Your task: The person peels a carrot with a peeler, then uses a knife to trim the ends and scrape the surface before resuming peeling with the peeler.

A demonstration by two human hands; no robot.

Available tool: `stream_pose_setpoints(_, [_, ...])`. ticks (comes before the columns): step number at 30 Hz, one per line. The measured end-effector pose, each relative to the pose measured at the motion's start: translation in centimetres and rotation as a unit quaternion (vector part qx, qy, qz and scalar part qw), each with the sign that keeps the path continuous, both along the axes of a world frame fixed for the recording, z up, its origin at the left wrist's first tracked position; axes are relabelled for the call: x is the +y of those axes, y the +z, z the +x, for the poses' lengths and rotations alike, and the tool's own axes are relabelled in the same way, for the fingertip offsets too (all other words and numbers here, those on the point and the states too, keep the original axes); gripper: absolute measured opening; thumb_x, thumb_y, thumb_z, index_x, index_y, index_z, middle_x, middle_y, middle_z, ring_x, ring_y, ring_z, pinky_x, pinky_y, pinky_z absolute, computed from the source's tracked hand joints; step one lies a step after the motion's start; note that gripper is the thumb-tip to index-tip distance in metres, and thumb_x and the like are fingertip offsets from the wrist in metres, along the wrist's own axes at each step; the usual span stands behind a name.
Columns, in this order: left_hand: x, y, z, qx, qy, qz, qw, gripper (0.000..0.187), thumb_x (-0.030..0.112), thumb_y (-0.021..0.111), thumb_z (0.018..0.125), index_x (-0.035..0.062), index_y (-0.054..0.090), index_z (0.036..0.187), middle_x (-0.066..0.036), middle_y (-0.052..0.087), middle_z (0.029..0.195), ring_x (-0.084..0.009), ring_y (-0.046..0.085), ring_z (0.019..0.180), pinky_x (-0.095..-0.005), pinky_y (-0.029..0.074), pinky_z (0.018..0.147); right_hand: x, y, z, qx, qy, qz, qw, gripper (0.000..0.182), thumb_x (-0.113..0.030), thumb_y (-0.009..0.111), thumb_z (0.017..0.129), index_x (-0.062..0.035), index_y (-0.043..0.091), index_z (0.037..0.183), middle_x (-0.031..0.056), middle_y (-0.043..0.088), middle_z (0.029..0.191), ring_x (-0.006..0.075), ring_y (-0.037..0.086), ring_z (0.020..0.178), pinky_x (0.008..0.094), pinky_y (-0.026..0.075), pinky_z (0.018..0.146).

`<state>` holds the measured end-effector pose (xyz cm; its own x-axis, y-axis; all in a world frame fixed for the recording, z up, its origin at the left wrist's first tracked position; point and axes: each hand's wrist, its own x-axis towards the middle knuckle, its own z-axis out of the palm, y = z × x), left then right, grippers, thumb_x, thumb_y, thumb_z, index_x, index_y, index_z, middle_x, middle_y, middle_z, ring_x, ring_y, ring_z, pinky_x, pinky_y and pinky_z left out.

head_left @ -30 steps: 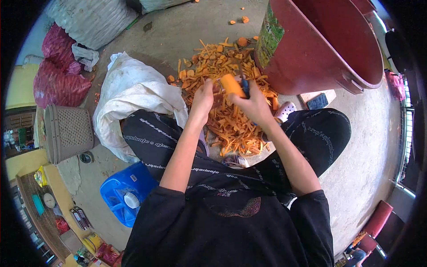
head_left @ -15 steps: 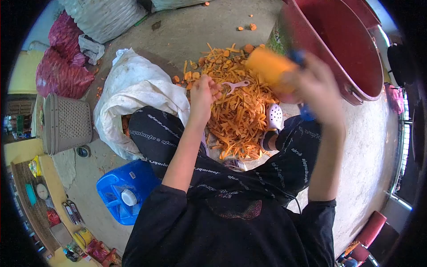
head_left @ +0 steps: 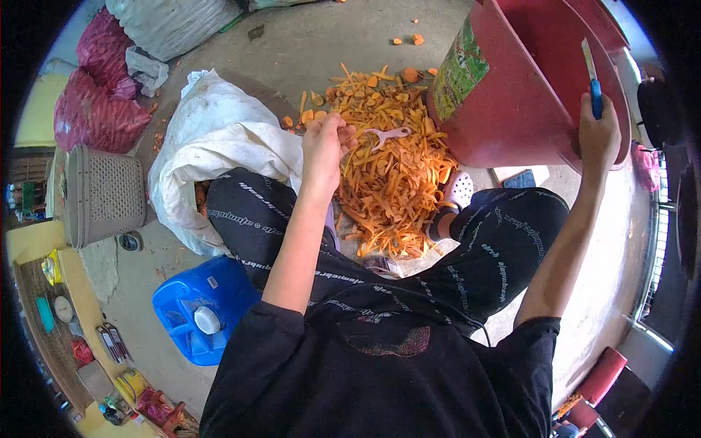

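Observation:
My left hand (head_left: 326, 144) hovers over the near side of a heap of orange peelings (head_left: 387, 197). Its fingers are loosely curled and a little apart, with nothing visible in them. Beside it, a pale pink peeler (head_left: 388, 135) lies on top of the heap. Out to the right, my right hand (head_left: 600, 135) grips the blue handle of a knife (head_left: 596, 95), its blade pointing up and away. That hand is at the near rim of a large red tub (head_left: 504, 120). Most of the tub's inside is hidden from view.
A white sack (head_left: 226, 135) with orange pieces in its mouth stands left of my knee. Behind my left side are a blue jerrycan (head_left: 197, 306) and a grey basket (head_left: 109, 193). Red mesh bags (head_left: 98, 113) lie farther left. A pale clog (head_left: 458, 191) is beside the peelings.
My right hand has swung right from above the heap to the tub. The large orange piece it carried is out of sight; the knife is still in it. My left hand barely moved.

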<state>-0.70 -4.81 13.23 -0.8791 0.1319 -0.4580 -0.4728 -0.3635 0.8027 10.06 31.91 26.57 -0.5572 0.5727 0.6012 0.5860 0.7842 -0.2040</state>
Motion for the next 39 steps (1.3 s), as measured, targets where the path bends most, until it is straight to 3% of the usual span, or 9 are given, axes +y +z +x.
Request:
stream_pose_setpoints(7, [-1.1,0.9,-0.8,0.003,0.086,0.101,0.991,0.018,0.022,0.050,0.092,0.0046,0.053,0.092,-0.005,0.053,0.085,-0.0167,0.054,0.082,-0.0360,0.048,0.076,-1.0,0.0,0.8,0.011,-0.007,-0.065,0.998,0.038,-0.040,0.053,0.087,-0.0087,0.060,0.108,0.0164,0.065,0.092,0.0311,0.063,0.090,0.0400,0.047,0.076])
stream_pose_setpoints(10, [-4.8,2.6,-2.4,0.179,0.033,0.190,0.965,0.020,0.025,0.048,0.093,0.0052,0.054,0.093,-0.004,0.054,0.088,-0.0174,0.052,0.084,-0.0389,0.046,0.080,-1.1,-0.6,1.1,0.072,0.004,-0.043,0.996,0.035,-0.035,0.055,0.087,-0.0063,0.061,0.107,0.0136,0.064,0.090,0.0268,0.063,0.085,0.0387,0.046,0.076])
stream_pose_setpoints(17, [-16.8,9.7,-2.4,0.279,0.291,-0.104,0.909,0.034,0.011,0.055,0.087,-0.0012,0.049,0.118,-0.010,0.056,0.101,-0.0178,0.053,0.090,-0.0343,0.045,0.083,-12.4,-2.3,0.4,0.171,0.239,-0.147,0.944,0.034,-0.008,0.056,0.082,0.0016,0.047,0.113,0.0111,0.055,0.094,0.0226,0.054,0.086,0.0359,0.043,0.080])
stream_pose_setpoints(22, [-27.1,1.5,-0.6,0.139,0.244,-0.228,0.932,0.020,0.011,0.052,0.089,0.0020,0.053,0.107,-0.006,0.057,0.090,-0.0148,0.056,0.082,-0.0298,0.047,0.073,-15.2,-9.4,-1.3,-0.270,0.384,-0.296,0.832,0.031,-0.004,0.051,0.077,0.0045,0.045,0.106,0.0288,0.053,0.099,0.0440,0.053,0.096,0.0460,0.042,0.083])
stream_pose_setpoints(25, [-31.5,-4.8,0.8,0.061,0.192,-0.368,0.908,0.016,0.014,0.051,0.090,0.0040,0.055,0.102,-0.004,0.057,0.085,-0.0126,0.056,0.078,-0.0273,0.047,0.066,-16.1,-12.5,-1.8,-0.363,0.317,-0.306,0.821,0.030,-0.009,0.050,0.078,0.0042,0.045,0.104,0.0296,0.054,0.101,0.0460,0.052,0.097,0.0498,0.042,0.081])
stream_pose_setpoints(31, [-36.7,-17.2,1.6,-0.026,-0.003,-0.460,0.887,0.020,0.018,0.051,0.091,0.0004,0.057,0.098,-0.006,0.059,0.081,-0.0150,0.058,0.075,-0.0294,0.047,0.063,-15.4,-14.2,-1.7,-0.402,0.280,-0.290,0.822,0.037,-0.019,0.053,0.081,0.0033,0.042,0.109,0.0320,0.054,0.102,0.0479,0.053,0.097,0.0523,0.043,0.081])
stream_pose_setpoints(34, [-40.2,-26.6,-0.2,0.120,-0.133,-0.577,0.797,0.027,0.021,0.052,0.090,-0.0035,0.058,0.098,-0.011,0.062,0.089,-0.0228,0.060,0.076,-0.0320,0.048,0.068,-15.6,-14.8,-2.4,-0.376,0.216,-0.351,0.830,0.044,-0.026,0.054,0.085,0.0034,0.040,0.114,0.0331,0.053,0.106,0.0485,0.052,0.098,0.0525,0.043,0.082])
stream_pose_setpoints(35, [-39.5,-26.4,-2.0,-0.012,-0.194,-0.608,0.769,0.030,0.022,0.053,0.090,-0.0053,0.059,0.100,-0.013,0.064,0.097,-0.0291,0.062,0.084,-0.0335,0.048,0.075,-15.5,-15.0,-2.5,-0.369,0.223,-0.351,0.831,0.045,-0.027,0.054,0.085,0.0035,0.040,0.116,0.0334,0.052,0.108,0.0486,0.052,0.098,0.0523,0.043,0.082])
stream_pose_setpoints(39, [-36.9,-27.6,-6.3,-0.069,-0.134,-0.553,0.819,0.030,0.023,0.055,0.088,-0.0037,0.057,0.103,-0.013,0.063,0.099,-0.0284,0.061,0.089,-0.0341,0.048,0.078,-15.4,-14.4,-1.9,-0.364,0.225,-0.357,0.830,0.048,-0.029,0.054,0.087,0.0038,0.038,0.119,0.0342,0.052,0.109,0.0487,0.052,0.099,0.0516,0.043,0.082])
